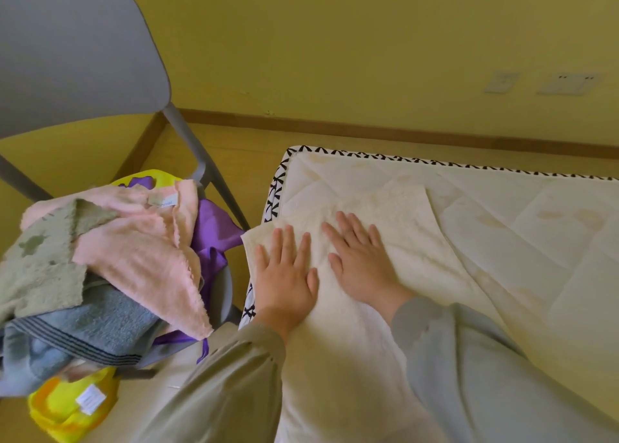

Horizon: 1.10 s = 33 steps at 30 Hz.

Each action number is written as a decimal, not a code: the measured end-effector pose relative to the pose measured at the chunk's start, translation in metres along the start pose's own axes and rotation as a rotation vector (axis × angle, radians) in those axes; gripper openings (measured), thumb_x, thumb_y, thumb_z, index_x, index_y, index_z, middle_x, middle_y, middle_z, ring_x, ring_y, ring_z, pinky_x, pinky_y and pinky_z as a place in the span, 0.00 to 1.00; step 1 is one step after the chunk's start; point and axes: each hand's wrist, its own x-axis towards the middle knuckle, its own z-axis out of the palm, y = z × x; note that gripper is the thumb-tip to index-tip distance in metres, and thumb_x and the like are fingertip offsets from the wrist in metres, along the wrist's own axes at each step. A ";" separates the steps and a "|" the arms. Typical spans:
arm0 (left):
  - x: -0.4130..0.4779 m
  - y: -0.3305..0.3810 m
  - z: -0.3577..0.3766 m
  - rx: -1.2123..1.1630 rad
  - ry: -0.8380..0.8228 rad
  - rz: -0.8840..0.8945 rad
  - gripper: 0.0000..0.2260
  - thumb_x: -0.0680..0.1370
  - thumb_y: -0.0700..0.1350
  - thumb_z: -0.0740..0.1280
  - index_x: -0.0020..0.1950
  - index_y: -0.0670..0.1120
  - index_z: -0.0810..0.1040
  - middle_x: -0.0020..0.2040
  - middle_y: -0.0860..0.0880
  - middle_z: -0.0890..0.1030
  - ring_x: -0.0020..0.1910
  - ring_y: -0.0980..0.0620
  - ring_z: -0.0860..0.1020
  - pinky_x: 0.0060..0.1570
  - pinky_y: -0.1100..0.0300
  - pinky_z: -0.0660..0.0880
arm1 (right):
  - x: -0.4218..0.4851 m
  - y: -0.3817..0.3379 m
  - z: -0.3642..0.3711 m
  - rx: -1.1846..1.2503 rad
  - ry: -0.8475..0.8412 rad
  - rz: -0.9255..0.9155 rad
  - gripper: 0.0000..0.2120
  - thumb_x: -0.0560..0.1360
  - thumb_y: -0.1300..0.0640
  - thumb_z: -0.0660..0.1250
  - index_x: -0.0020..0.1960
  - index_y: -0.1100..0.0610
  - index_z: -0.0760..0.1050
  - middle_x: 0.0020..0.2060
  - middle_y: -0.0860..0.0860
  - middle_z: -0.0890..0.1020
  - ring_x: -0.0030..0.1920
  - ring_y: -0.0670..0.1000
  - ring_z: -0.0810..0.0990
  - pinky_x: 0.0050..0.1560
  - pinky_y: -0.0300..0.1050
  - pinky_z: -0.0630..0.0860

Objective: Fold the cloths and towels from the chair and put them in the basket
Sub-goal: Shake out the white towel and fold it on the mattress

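Cream towel flat under both palms, L hand & R hand.

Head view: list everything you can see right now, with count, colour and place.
chair: one, grey, left, by the yellow wall
pink towel: one, pink, on top of the chair's pile
green cloth: one, pale green, left of the pile
striped towel: one, grey-blue with dark stripes, under the pink and green ones
purple cloth: one, purple, right side of the pile
yellow cloth: at least one, yellow, near end of the pile; more yellow shows at the far end
cream towel: one, cream, on the mattress corner
mattress: one, white quilted, black-and-white edging, right
wall plates: two, pale, upper right
left hand: flat on the cream towel
right hand: flat on the cream towel
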 end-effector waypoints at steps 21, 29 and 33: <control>0.002 0.000 -0.003 -0.039 0.025 0.015 0.29 0.78 0.56 0.44 0.78 0.49 0.43 0.79 0.44 0.43 0.77 0.44 0.39 0.72 0.43 0.39 | 0.010 0.064 -0.012 -0.009 0.033 0.208 0.26 0.80 0.47 0.42 0.77 0.47 0.46 0.77 0.47 0.47 0.77 0.47 0.43 0.74 0.55 0.42; 0.001 0.003 -0.004 -0.049 0.006 0.008 0.30 0.78 0.56 0.46 0.78 0.49 0.44 0.79 0.44 0.43 0.77 0.45 0.40 0.72 0.42 0.41 | 0.017 -0.010 -0.006 0.057 0.096 0.086 0.27 0.79 0.49 0.47 0.77 0.48 0.49 0.77 0.48 0.50 0.77 0.49 0.46 0.73 0.58 0.44; 0.009 -0.017 -0.009 -0.022 -0.011 0.117 0.30 0.79 0.58 0.47 0.78 0.49 0.44 0.79 0.46 0.43 0.77 0.47 0.40 0.73 0.42 0.42 | 0.015 -0.012 0.006 0.042 0.140 0.137 0.26 0.78 0.50 0.48 0.77 0.48 0.53 0.77 0.45 0.53 0.77 0.47 0.49 0.74 0.56 0.47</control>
